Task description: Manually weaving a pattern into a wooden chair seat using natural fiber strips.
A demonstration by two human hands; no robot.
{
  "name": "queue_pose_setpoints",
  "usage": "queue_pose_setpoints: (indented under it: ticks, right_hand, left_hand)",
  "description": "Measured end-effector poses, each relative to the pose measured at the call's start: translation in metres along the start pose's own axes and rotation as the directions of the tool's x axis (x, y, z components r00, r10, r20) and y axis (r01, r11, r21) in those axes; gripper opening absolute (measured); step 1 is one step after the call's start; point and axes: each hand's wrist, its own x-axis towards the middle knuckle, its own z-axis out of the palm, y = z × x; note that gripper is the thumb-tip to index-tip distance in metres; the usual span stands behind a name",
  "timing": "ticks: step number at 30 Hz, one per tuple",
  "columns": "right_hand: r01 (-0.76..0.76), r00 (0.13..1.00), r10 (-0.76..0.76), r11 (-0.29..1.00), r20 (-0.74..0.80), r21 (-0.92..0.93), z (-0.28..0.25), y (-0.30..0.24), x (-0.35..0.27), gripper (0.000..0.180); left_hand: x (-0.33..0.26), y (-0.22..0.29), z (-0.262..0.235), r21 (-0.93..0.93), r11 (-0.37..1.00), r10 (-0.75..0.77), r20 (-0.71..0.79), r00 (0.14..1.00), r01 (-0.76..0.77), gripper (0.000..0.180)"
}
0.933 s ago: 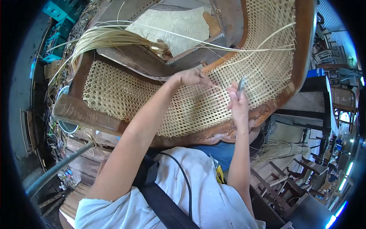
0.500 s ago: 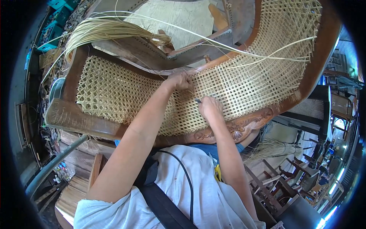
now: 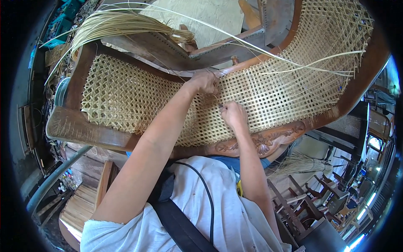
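My left hand [image 3: 204,82] is curled over the cane webbing [image 3: 262,98] beneath it; I can't tell whether it pinches anything. Just right of it, my right hand [image 3: 234,114] grips a small tool [image 3: 221,106].

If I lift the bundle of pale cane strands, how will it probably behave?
The bundle would probably bend springily, since its long strands curve smoothly. Its left end may splay, being loosely fanned. Thin strands suggest lightness.

The cane webbing [image 3: 264,96] is straw-coloured lattice, its frame [image 3: 273,140] brown.
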Motion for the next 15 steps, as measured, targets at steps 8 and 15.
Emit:
queue_pose_setpoints:
  ticks: [8, 15]
  right_hand:
    - [-0.131, 0.977, 0.107, 0.983, 0.182, 0.125, -0.012, 0.005, 0.022, 0.018]
    - [-0.040, 0.993, 0.046, 0.998, 0.105, -0.055, -0.017, 0.001, 0.023, 0.019]
  left_hand:
    - [0.015, -0.037, 0.029, -0.167, 0.986, 0.042, 0.065, 0.997, -0.031, 0.024]
    - [0.017, -0.024, 0.030, -0.298, 0.954, 0.021, 0.151, 0.988, 0.025, 0.019]
